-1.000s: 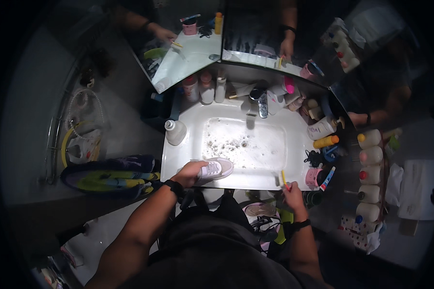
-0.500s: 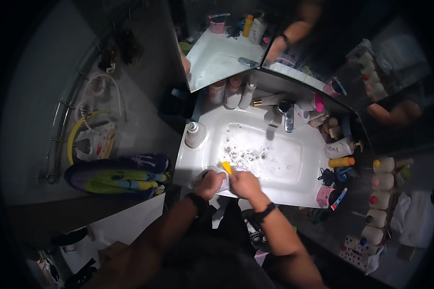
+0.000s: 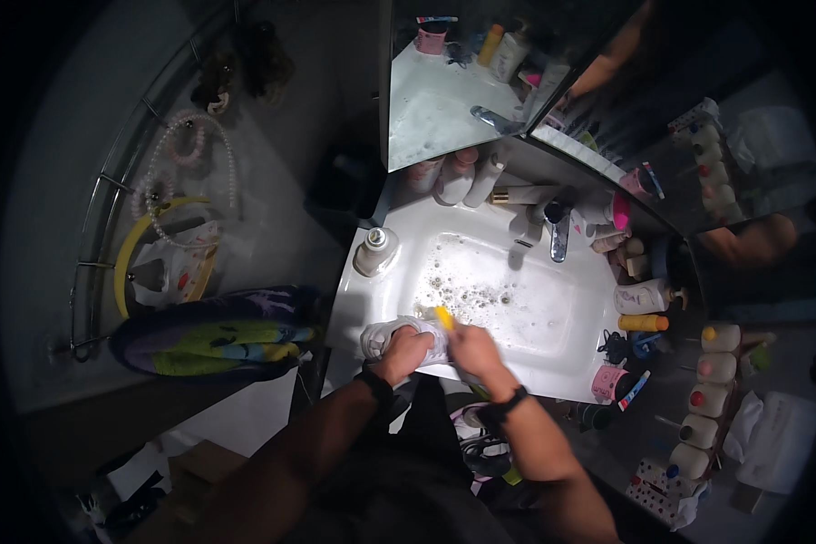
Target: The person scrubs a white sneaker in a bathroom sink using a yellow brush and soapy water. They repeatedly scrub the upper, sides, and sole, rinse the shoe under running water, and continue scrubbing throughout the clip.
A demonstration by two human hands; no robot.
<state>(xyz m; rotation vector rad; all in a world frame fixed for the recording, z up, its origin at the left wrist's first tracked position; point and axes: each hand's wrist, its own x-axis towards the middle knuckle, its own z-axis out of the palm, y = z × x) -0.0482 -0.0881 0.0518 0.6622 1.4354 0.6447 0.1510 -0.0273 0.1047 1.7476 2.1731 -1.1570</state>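
Observation:
At the basin's near rim, my left hand (image 3: 406, 352) is closed on a white item that looks like a shoe (image 3: 376, 339). Its folds are partly covered by my fingers. My right hand (image 3: 473, 350) is wrapped round a yellow brush (image 3: 443, 317), whose head pokes out beyond the fingers toward the shoe's far side. Most of the brush's handle is hidden in the grip. Below both hands lies the white washbasin (image 3: 553, 337), with dark-flecked suds (image 3: 467, 295) spread over its bottom.
A pump bottle (image 3: 374, 251) stands on the left rim. Bottles and tubes line the back beside the faucet (image 3: 558, 238). An orange bottle (image 3: 644, 323) and a pink tub (image 3: 609, 382) sit at the right. Mirrors (image 3: 453, 100) rise behind; a towel (image 3: 218, 331) hangs left.
The view has shifted a little, so the basin sits slightly farther right. My right hand with the brush has drawn slightly away from my left hand, showing more of the shoe.

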